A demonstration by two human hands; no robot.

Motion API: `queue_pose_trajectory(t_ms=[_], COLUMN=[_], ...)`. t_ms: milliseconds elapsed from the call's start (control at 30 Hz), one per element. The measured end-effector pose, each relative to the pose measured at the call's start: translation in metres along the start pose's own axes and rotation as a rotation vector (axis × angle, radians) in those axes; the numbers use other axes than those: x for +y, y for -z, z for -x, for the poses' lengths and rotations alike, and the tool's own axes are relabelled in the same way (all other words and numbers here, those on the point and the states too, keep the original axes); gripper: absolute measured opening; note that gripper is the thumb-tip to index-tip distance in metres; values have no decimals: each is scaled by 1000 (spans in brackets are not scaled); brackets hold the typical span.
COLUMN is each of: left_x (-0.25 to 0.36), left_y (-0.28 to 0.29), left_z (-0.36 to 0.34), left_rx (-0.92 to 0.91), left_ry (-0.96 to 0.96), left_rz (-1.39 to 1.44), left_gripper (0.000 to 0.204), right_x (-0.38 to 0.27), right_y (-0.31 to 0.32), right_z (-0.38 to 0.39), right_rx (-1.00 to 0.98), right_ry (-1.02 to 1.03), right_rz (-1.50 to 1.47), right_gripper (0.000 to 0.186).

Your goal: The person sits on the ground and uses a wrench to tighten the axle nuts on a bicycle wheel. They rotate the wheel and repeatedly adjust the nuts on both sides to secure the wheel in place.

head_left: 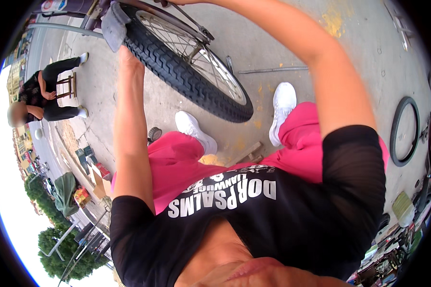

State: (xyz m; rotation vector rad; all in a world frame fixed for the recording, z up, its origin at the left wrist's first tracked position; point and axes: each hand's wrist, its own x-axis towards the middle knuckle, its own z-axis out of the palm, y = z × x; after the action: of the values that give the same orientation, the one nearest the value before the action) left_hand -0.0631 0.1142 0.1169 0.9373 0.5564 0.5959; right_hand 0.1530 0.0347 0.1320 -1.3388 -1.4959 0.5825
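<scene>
A bicycle wheel (196,57) with a black knobby tyre, silver rim and thin spokes slants across the top, in front of my white shoes. At its upper left end is a grey mudguard flap (114,26). My left hand (128,55) reaches up against the tyre's left side just under the flap; its fingers are hidden behind them. My right arm arches over from the right, and my right hand (184,1) is at the top edge beside the dark bicycle frame. Most of that hand is cut off, so its grip does not show.
A metal rod (273,70) lies on the concrete right of the wheel. A loose tyre (393,138) lies at the far right, above piled parts (402,210). At left, another person (43,88) sits on a wooden stool (71,86). A cardboard box (98,184) stands below them.
</scene>
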Motion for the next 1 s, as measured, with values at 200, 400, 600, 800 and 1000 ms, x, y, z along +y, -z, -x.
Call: queue_pose_trajectory(t_ms=[200,400,600,800,1000], left_x=[-5,-6,-6,-5,-4], left_y=[-7,8,12,16,11], left_z=[1,15,18,4,-3], left_rx=[12,61,-95,-129,-195], left_ry=[-37,-33,-81,-69,-152], left_rz=[-36,-19,-55,-43,-32], left_gripper=[12,13,14,14,20], right_x=[163,232,211,208,159], right_y=[-65,-103,-99,-124,-111], right_z=[-54,21,106,189,243], right_rx=[267,-149,-132,30,-61], right_ry=[28,-33,-427,-731,-756], right_rz=[202,393,9,-227,-421], right_gripper=[42,36,55,72,70])
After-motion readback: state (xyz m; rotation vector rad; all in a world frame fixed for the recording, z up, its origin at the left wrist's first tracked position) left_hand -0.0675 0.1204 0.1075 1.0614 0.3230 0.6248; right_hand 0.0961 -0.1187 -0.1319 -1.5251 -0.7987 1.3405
